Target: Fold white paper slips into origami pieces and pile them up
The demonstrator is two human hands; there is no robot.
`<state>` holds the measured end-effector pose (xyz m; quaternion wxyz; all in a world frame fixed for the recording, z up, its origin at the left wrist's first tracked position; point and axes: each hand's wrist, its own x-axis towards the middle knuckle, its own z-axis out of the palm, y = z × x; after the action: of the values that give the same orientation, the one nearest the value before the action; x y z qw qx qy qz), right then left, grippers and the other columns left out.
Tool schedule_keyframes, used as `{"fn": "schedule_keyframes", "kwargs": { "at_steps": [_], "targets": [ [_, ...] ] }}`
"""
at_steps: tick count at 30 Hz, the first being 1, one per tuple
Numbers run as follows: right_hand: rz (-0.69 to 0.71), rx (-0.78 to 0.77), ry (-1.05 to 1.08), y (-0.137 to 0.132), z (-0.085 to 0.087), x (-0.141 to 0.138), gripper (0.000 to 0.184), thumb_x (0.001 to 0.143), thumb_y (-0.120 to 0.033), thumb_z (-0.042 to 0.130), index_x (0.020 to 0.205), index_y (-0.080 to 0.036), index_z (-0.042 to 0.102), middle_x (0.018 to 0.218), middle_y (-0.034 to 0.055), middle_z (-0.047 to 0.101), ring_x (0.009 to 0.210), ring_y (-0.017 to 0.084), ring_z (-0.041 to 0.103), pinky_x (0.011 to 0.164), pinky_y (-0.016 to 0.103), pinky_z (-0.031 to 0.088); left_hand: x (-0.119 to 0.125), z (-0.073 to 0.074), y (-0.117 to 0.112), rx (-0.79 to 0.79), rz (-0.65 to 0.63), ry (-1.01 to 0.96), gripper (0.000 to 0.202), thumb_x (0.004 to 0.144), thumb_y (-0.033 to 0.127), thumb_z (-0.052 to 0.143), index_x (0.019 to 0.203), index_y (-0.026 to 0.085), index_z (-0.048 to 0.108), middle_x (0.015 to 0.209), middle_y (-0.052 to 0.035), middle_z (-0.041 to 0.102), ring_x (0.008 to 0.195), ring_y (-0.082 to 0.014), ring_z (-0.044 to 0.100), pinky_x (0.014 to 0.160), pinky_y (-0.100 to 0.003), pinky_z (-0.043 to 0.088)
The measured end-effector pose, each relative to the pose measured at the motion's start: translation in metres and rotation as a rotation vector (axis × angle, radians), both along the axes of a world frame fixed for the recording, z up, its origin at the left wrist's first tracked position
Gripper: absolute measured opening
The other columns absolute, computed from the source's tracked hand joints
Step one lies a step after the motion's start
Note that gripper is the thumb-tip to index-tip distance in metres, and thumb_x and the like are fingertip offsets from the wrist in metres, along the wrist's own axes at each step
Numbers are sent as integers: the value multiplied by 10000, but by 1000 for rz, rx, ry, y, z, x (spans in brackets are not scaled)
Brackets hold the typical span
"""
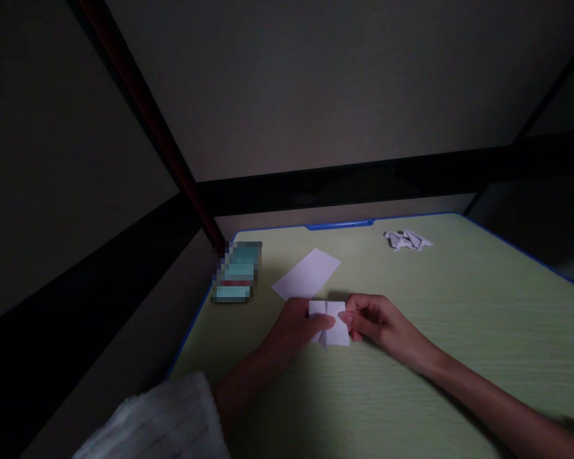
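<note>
The left hand [294, 325] and right hand [375, 322] each pinch one side of a folded paper [330, 326] lying on the table [459, 319] toward its left edge. It is probably light, thin and easily creased, so best gripped at the edges.

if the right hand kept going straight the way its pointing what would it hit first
The right hand first meets the folded paper it pinches, then most likely the left hand on the other side. The flat sheet lies farther back, probably off that line.
</note>
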<state>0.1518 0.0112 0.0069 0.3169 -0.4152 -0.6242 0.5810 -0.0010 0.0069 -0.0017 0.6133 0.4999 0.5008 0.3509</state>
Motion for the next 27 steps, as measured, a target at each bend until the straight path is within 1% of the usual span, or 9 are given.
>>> {"fn": "schedule_keyframes", "kwargs": {
  "at_steps": [2,6,8,12,15,18,20,22,27],
  "targets": [
    [-10,7,-4,0,-1,1,309,641,-407,590,531,-160,441,463,-33,454,424,69,392,434,207,286,0,-1,1,2,6,-8,139,576,211,564,595,85,619,511,-5,577,445,-81,459,426,-183,311],
    [-31,32,4,1,-3,2,302,675,-402,550,531,-155,451,456,-34,447,425,67,391,436,204,291,1,-1,2,-37,-11,-91,266,605,328,539,642,80,626,494,-17,568,432,-90,469,433,-202,362],
    [-42,30,15,2,-3,2,294,677,-392,548,530,-155,454,455,-36,449,427,67,396,439,202,296,1,1,1,-43,-18,-93,284,603,343,543,657,78,629,497,-26,574,446,-98,489,445,-206,376],
    [-63,-1,26,2,-2,1,276,642,-358,590,519,-154,450,443,-46,453,415,61,394,438,197,304,1,1,1,28,-34,-24,238,582,313,577,635,86,625,509,-26,588,459,-100,505,448,-196,369],
    [-27,-17,30,3,-4,0,262,620,-330,607,510,-152,450,448,-42,468,422,64,406,438,196,307,2,-2,0,111,-37,34,207,595,295,565,601,93,610,505,-15,578,455,-96,490,440,-188,351],
    [12,-12,34,3,-7,1,214,626,-274,595,519,-147,460,449,-43,470,422,63,403,425,191,291,3,-4,0,163,-52,112,167,612,248,539,556,97,580,472,3,538,439,-85,453,425,-178,324],
    [25,-8,31,3,-8,1,181,637,-238,574,523,-144,470,442,-45,468,412,60,394,415,188,282,3,-3,-1,184,-63,160,159,613,223,524,516,101,555,447,15,503,423,-74,419,407,-172,292],
    [46,-16,39,3,-8,2,168,639,-213,561,512,-144,474,437,-44,479,407,60,402,419,189,298,2,-1,-1,199,-78,192,164,612,212,511,494,102,542,437,21,482,417,-68,393,402,-170,266],
    [103,-75,70,5,-5,9,148,653,-173,531,512,-133,511,430,-37,515,394,56,444,439,190,357,-1,6,0,187,-118,216,176,619,224,496,539,93,582,470,10,517,434,-76,409,419,-173,270]
  ]
}}
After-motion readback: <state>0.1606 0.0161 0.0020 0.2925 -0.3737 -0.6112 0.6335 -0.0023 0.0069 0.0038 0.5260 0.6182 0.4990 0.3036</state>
